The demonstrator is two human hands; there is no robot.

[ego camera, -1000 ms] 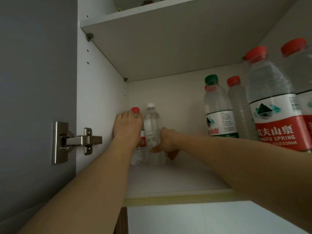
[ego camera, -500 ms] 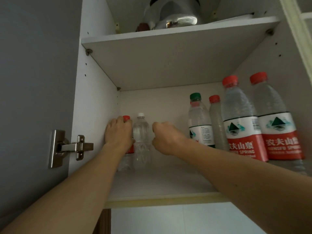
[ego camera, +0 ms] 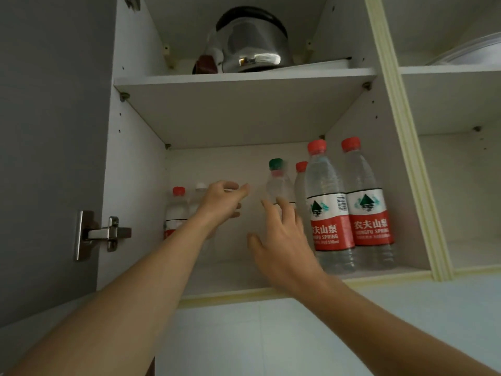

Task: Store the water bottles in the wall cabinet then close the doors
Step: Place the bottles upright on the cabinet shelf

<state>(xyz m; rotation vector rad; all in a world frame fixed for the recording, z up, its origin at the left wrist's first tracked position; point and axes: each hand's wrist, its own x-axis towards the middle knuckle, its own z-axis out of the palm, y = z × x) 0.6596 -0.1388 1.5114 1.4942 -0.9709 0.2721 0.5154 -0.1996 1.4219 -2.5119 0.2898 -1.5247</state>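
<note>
Open wall cabinet, centre frame. Lower shelf: two small bottles at left rear, four larger bottles at right. Left hand and right hand, fingers spread, empty, between the groups. Kettle on upper shelf.

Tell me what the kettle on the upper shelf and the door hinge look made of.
Kettle: polished metal, probably stainless steel; mirror-like reflections on its body. Door hinge: bright plated metal, likely steel; silvery sheen, sharp stamped edges.
</note>
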